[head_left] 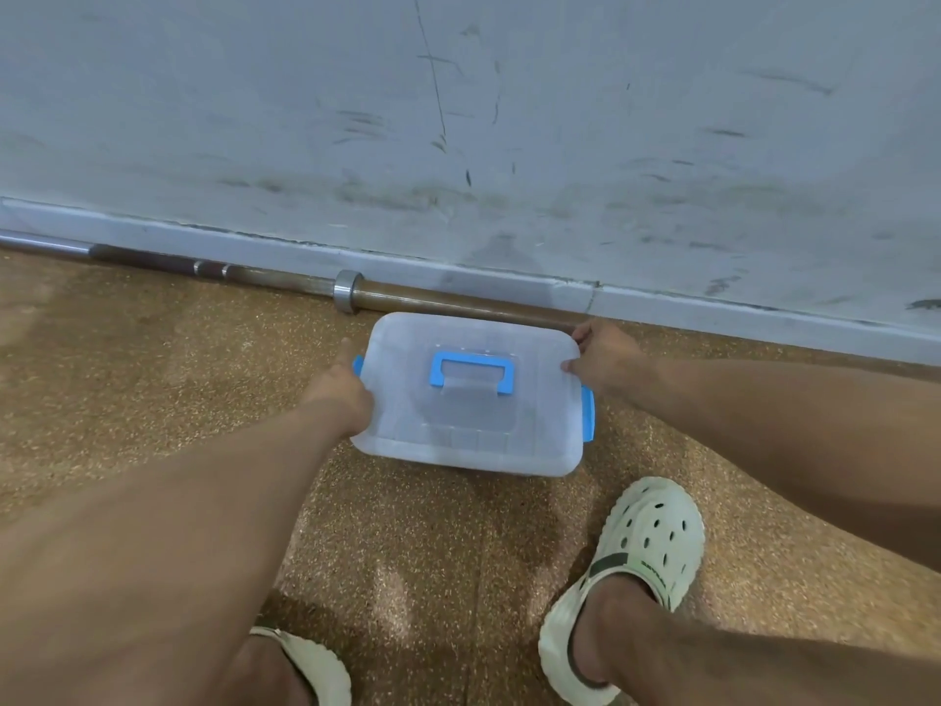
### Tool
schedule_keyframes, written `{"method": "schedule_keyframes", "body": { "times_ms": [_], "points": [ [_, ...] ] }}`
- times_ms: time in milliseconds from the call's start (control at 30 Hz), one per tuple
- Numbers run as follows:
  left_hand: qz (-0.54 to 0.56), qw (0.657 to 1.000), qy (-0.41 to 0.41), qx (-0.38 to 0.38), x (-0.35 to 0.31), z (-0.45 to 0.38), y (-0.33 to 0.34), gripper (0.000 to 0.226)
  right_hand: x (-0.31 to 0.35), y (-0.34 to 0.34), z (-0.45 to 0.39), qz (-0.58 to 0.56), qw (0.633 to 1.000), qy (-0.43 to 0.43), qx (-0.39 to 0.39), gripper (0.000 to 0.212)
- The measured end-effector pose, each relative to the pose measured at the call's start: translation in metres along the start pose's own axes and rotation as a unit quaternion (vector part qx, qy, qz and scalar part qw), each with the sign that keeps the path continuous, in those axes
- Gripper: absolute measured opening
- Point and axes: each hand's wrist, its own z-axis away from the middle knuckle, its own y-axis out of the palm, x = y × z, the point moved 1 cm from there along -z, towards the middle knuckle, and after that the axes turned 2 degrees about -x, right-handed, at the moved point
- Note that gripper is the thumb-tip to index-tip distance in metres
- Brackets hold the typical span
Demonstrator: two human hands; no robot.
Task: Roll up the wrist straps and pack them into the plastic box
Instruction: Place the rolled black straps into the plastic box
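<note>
While both hands, left [340, 387] and right [601, 355], clasp the lidded box [471, 394] on the floor [153, 359], no straps show; a careless tug could jam a latch [588, 414].

Plastic box [473, 394]: one item, translucent white, rectangular with rounded corners. Lid was on, bearing a blue carry handle [471, 372] folded flat at its centre. Blue side latches [587, 414] showed at both short ends. Box sat level, turned slightly askew, on the speckled brown floor close to the wall. Contents could not be made out through the cloudy lid.
</note>
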Motion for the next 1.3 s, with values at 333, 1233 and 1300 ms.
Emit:
{"method": "schedule_keyframes", "body": {
  "times_ms": [333,1233,1300],
  "points": [
    [0.278,0.948,-0.120,0.096,0.014,0.004,0.002,0.043,-0.016,0.004,0.018,-0.139,0.957,0.163,0.197,0.056],
    [0.151,0.982,-0.104,0.049,-0.003,0.010,-0.012,0.034,0.002,0.011,0.033,-0.134,0.967,0.177,0.128,0.020],
    [0.164,0.981,-0.086,0.052,-0.012,0.012,-0.013,0.034,0.003,0.007,0.031,-0.144,0.966,0.178,0.116,0.015]
  ]
}}
